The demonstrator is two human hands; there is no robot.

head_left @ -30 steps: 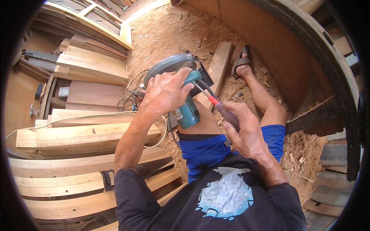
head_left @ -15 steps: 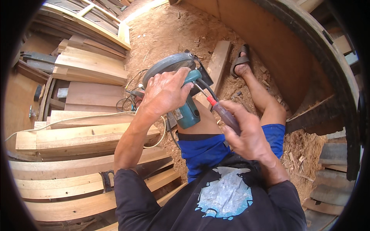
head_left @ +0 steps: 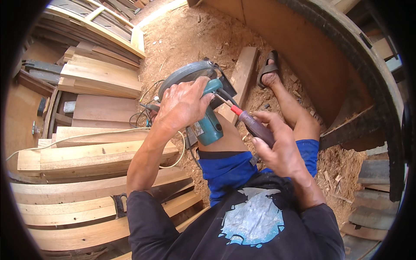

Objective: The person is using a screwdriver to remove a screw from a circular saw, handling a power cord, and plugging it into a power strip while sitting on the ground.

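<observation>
Left hand (head_left: 184,104) lies over the top of the teal circular saw (head_left: 203,102), fingers curled and pressed on the motor housing; thumb position cannot be told. The saw rests on the person's lap, its grey blade guard beyond the fingertips, its handle end pointing back toward the body. Right hand (head_left: 277,145) is closed around the dark handle of a screwdriver (head_left: 247,121), fingers wrapped tight. The screwdriver's long axis runs diagonally, shaft pointing up-left from the fingers, tip meeting the saw housing just beside the left fingertips. Stacked planks (head_left: 86,151) lie left of both hands.
</observation>
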